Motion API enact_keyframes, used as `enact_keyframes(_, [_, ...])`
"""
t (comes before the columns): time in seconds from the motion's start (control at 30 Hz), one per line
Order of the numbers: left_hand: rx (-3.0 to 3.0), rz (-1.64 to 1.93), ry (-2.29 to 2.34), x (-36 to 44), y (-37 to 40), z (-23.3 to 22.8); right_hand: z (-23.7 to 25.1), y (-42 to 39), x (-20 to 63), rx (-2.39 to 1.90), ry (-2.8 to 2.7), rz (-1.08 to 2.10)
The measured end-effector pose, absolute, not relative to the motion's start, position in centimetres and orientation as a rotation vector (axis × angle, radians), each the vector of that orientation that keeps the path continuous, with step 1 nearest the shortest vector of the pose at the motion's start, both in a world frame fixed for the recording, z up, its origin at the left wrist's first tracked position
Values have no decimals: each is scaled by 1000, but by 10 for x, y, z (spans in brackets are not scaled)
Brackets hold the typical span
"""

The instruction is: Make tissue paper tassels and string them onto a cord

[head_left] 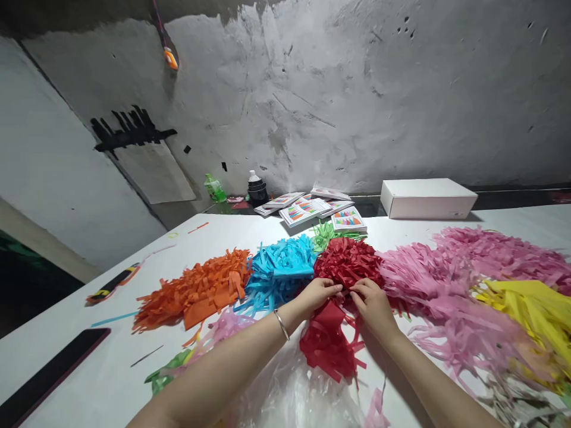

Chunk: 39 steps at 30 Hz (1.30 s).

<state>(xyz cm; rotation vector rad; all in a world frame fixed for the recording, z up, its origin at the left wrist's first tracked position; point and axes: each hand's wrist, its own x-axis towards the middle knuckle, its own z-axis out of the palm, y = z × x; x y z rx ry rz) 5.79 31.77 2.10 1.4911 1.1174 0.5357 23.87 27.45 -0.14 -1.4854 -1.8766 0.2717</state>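
Observation:
My left hand and my right hand meet at the front edge of a heap of red tissue-paper tassels. The fingers of both are bent and pinched at the red paper; exactly which strands lie between them is hard to see. Just below, a separate red tassel hangs toward me over a clear plastic bag. To the left of the red heap sit blue tassels and orange tassels. Pink tassels adjoin it on the right, and green tassels peek out behind.
Yellow tassels lie at the far right. Printed packs and a white box stand along the wall, with a green bottle nearby. A black phone and a box cutter rest on the left.

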Motion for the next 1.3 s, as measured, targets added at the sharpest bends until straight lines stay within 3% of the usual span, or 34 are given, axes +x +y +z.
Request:
enact_keyframes(0.3, [1268,574,1114,68,316,10,7,263,266,-1577,-1550,169])
enact_keyframes(1.3, [1219,580,1130,70,313,15,2,271,244,-1544,-2135,-154])
